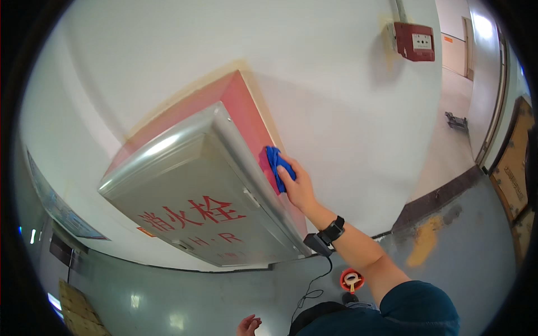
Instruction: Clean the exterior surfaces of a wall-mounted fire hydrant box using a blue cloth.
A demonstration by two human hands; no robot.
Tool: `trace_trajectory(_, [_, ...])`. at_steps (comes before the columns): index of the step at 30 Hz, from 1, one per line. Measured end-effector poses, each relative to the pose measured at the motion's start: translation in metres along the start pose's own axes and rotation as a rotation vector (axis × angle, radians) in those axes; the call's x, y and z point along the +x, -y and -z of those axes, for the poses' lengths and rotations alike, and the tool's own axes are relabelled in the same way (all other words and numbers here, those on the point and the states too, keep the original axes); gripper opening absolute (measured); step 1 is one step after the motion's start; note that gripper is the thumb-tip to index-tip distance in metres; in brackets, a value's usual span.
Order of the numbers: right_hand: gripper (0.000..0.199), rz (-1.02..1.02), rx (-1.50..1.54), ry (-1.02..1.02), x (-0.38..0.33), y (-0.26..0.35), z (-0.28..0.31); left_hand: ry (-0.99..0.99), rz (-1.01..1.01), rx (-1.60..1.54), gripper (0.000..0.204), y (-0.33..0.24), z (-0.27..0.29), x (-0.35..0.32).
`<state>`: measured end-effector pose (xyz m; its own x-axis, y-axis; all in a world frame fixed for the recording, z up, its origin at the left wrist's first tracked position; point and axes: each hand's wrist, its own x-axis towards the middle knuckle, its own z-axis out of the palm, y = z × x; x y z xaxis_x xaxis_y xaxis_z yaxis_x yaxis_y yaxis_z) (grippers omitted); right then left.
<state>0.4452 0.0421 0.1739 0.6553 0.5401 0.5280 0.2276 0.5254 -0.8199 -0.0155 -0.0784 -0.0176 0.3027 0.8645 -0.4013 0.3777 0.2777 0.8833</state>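
Observation:
My right hand (pixel 298 187) is closed around a crumpled blue cloth (pixel 273 162) and presses it to the red side panel (pixel 244 109) of a wall-mounted cabinet. The panel looks darker pink right beside the cloth. A silver metal door (pixel 185 173) with red lettering covers the cabinet's front. Low in the view, my left hand (pixel 249 325) hangs away from the cabinet, its fingers loosely bent and apart, with nothing seen in it. A black band with a small cabled device (pixel 319 244) sits on my right wrist.
A red alarm box (pixel 414 42) is fixed to the white wall at upper right, near a doorway. On the grey floor by my foot stands a small red bucket (pixel 352 280) with a brush-like tool and a roll in it. Cardboard (pixel 513 165) leans at far right.

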Motion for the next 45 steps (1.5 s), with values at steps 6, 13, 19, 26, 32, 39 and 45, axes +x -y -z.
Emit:
trace_trajectory(6, [0.040, -0.247, -0.132, -0.026, -0.096, -0.116, 0.038, 0.018, 0.031, -0.017, 0.049, -0.019, -0.011, 0.002])
trace_trajectory(13, [0.044, -0.624, -0.189, 0.078, -0.145, -0.170, 0.077, 0.039, 0.019, 0.028, 0.052, -0.026, -0.014, 0.009])
trace_trajectory(19, [0.044, -0.316, -0.053, -0.065, -0.072, -0.079, 0.053, 0.003, 0.039, 0.033, 0.053, -0.029, -0.015, -0.011])
trace_trajectory(26, [0.041, -0.100, -0.115, -0.043, -0.080, -0.094, 0.026, -0.064, 0.064, 0.002, 0.053, -0.014, -0.010, -0.031])
trace_trajectory(32, [0.041, -0.554, -0.236, -0.097, -0.168, -0.214, 0.060, -0.067, 0.090, -0.026, 0.053, -0.005, -0.009, -0.035])
trace_trajectory(39, [0.041, -0.881, -0.248, -0.091, -0.204, -0.263, 0.093, -0.040, 0.109, 0.090, 0.057, -0.014, -0.002, -0.033])
trace_trajectory(45, [0.043, -0.571, -0.284, -0.177, -0.132, -0.247, 0.085, -0.073, 0.125, 0.104, 0.059, -0.022, -0.004, -0.042])
